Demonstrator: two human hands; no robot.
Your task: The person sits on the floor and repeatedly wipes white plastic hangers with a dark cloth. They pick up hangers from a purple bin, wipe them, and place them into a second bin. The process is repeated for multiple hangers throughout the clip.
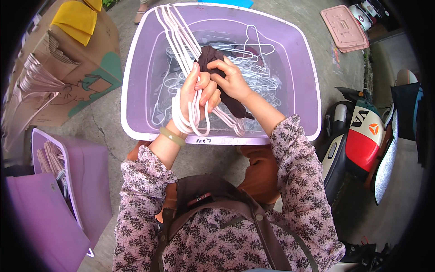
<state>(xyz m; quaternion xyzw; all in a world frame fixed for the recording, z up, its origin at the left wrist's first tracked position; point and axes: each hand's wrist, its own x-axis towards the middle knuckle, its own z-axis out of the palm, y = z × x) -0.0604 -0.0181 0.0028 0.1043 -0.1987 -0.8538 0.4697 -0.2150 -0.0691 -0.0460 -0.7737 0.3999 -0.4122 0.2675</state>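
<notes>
Over a large purple tub (303, 86) with a pale rim, my left hand (195, 93) is closed round a bundle of several white clothes hangers (176, 41). Their hooks curl out below my fist, near the bangle on my wrist. A wet-looking dark brown cloth (236, 108) lies against the hangers just beyond that fist. My right hand (232, 82) pinches this cloth with bent fingers, pressing it to the bundle. Beneath both hands, many loose white hangers (267, 84) lie in the tub's water. Part of the bundle is hidden behind my fingers and the cloth.
At the left stands a cardboard box (106, 45) with yellow fabric (77, 20) and a bunch of hangers (36, 81) on it. Below it, a purple bin (93, 177) contains more hangers (50, 158). A scooter (362, 136) stands right; a pink lid (344, 29) lies far right.
</notes>
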